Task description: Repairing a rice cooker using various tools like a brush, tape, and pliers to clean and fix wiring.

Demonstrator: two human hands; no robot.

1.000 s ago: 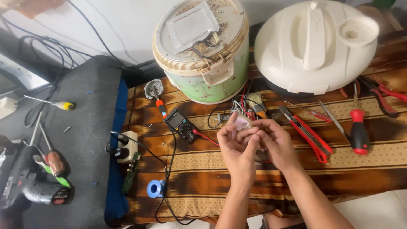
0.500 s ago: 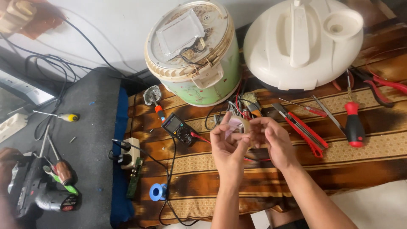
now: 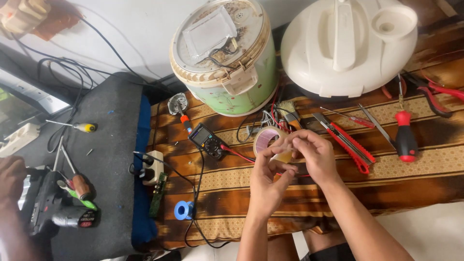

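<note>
Resting at the far left edge, another person's hand lies on a black cordless drill on the dark grey mat, with a few screwdrivers just beside it. Further right, on the striped cloth over the counter, sit a white plug adapter, a blue spool and a black multimeter with a red lead trailing away. Behind them stands a green rice cooker — its top is open, showing wires. Near the middle, the left hand is closed around the lower edge of a roll of tape, held up on edge above the cloth. The right hand is closed too, its grip pinching at the roll's upper right edge — the two hands touch. Right of them lie red-handled pliers and a red and black screwdriver, below a large white cooker lid.
</note>
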